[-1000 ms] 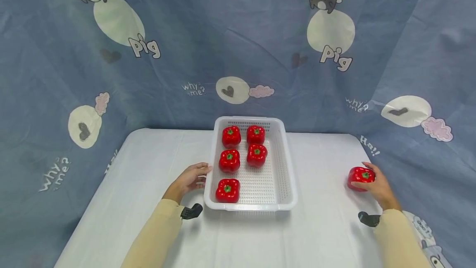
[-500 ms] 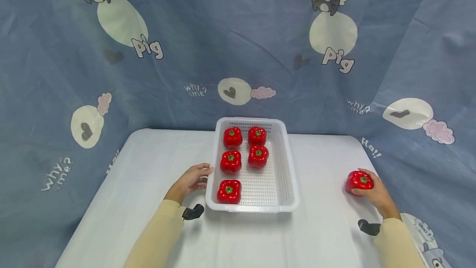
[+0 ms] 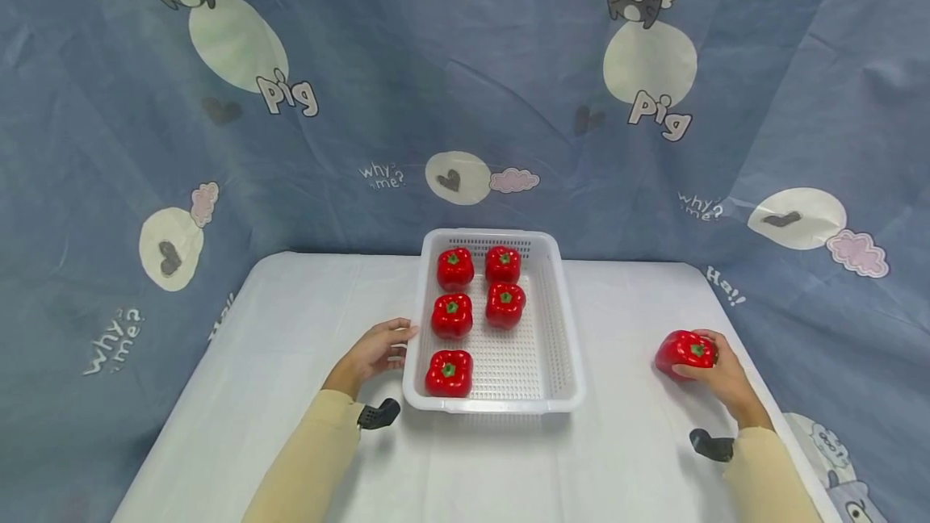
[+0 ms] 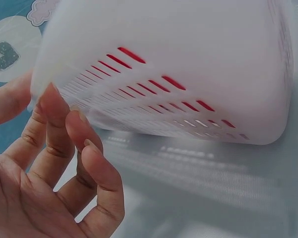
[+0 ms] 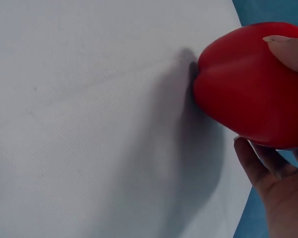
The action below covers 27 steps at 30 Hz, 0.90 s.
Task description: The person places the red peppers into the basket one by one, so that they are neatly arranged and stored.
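My left hand (image 3: 372, 352) is at the left side of a white perforated plastic basket (image 3: 568, 345). In the left wrist view, one digit reaches over the rim and its tip is hidden; the other fingers (image 4: 92, 148) are bent against or near the outer wall. My right hand (image 3: 726, 374) grips a glossy red bell pepper (image 3: 677, 352) at the right side of the table, its green stem end turned toward the palm. In the right wrist view, the thumb lies across the pepper (image 5: 248, 89) and fingertips support the opposite side, close over the white surface.
Several red bell peppers stand stem up in the basket: a left column with a front pepper (image 3: 448, 374), and two more, including one pepper (image 3: 504, 305), beside it. The white table (image 3: 617, 458) meets a blue printed cloth (image 3: 508, 95) at the back and sides.
The right hand has closed further round the bell pepper, tipped it and shifted it left. The left hand stays at the basket's left rim.
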{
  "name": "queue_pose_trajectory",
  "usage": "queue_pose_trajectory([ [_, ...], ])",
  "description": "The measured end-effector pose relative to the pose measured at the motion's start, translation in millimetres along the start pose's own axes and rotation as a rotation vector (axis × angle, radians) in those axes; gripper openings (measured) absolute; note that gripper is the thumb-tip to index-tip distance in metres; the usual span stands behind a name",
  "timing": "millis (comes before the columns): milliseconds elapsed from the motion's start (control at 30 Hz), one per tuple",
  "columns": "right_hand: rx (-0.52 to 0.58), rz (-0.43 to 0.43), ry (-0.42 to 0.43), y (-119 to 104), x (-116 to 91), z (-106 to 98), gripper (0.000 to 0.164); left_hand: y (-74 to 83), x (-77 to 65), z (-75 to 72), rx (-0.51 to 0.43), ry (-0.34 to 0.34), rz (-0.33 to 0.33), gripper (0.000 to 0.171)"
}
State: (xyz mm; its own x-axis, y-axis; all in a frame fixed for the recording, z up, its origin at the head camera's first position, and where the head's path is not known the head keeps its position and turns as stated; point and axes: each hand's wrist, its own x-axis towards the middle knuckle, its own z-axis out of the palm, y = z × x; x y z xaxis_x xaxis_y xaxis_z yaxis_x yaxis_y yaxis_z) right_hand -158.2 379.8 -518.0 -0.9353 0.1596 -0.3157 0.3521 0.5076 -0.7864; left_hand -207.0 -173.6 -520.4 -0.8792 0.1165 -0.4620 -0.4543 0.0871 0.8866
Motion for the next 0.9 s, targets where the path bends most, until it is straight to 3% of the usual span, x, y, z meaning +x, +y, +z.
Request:
queue_pose_trajectory([
  [333, 0.016, -0.007, -0.01, -7.7, -3.5, 12.2, 0.098, -3.4, 0.0, -0.4, -0.01, -0.006, 0.008, 0.033],
  [900, 0.03, -0.112, 0.007, -32.5, -12.5, 29.8, 0.092, -1.9, 0.3, 0.2, -0.025, -0.018, 0.007, 0.034],
])
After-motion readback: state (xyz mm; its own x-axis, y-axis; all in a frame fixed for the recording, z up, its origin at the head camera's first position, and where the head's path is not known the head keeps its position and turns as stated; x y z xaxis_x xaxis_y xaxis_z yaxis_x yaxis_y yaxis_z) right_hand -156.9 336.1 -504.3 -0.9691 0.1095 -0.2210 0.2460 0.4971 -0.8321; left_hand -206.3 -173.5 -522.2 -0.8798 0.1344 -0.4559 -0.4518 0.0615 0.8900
